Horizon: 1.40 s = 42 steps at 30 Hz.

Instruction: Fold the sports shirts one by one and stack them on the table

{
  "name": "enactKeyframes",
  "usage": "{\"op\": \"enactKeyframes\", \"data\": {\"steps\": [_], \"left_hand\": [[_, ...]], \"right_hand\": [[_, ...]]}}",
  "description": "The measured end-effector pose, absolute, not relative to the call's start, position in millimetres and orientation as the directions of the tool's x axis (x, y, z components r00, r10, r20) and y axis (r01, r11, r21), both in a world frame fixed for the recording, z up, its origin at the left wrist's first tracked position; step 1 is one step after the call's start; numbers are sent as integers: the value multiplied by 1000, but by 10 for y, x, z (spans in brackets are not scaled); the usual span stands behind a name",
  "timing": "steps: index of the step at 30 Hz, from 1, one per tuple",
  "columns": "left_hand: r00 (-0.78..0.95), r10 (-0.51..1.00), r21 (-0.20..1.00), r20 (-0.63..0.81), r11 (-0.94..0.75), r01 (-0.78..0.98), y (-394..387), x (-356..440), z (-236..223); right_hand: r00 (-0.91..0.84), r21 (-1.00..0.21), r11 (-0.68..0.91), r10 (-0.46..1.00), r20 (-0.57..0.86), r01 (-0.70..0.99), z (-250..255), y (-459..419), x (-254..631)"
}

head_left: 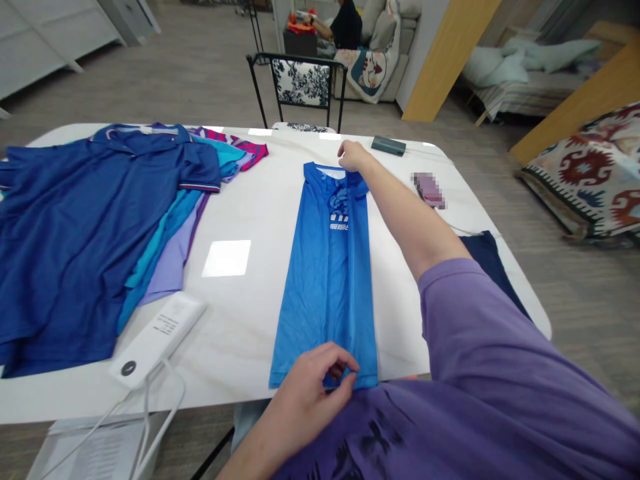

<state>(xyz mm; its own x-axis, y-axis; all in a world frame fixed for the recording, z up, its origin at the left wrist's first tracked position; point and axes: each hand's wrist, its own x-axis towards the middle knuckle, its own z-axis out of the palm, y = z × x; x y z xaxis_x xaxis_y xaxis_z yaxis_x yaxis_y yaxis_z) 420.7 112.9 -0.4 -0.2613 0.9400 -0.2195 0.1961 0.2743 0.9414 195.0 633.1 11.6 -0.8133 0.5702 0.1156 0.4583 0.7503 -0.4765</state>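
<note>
One folded blue shirt (311, 287) lay central on the worktop (240, 307); your left hand (317, 383) was at its near hem (369, 380), your right hand (355, 157) at its far collar (311, 171), fingers (342, 353) curled, any grip indiscernible.

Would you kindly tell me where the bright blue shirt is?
In the head view, the bright blue shirt lies on the table, right of the navy polo, the left hand at its hem and the right hand by its collar.

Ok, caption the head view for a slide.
Folded blue shirt on table, left hand near hem, right hand near collar.
</note>
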Motion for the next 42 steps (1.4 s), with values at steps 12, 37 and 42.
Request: {"op": "enactKeyframes", "data": {"steps": [12,37,42], "left_hand": [[-227,974,701,-12,170,693,813,3837,-184],[-22,992,312,122,-18,950,-14,3454,-770],[1,991,303,131,-40,952,-74,3562,-727]], "right_hand": [[-841,-405,845,473,263,349,-376,5786,2019],[-998,-407,913,14,63,-13,-556,3045,6420],[-987,-337,938,128,100,87,-783,2760,6583]]}}
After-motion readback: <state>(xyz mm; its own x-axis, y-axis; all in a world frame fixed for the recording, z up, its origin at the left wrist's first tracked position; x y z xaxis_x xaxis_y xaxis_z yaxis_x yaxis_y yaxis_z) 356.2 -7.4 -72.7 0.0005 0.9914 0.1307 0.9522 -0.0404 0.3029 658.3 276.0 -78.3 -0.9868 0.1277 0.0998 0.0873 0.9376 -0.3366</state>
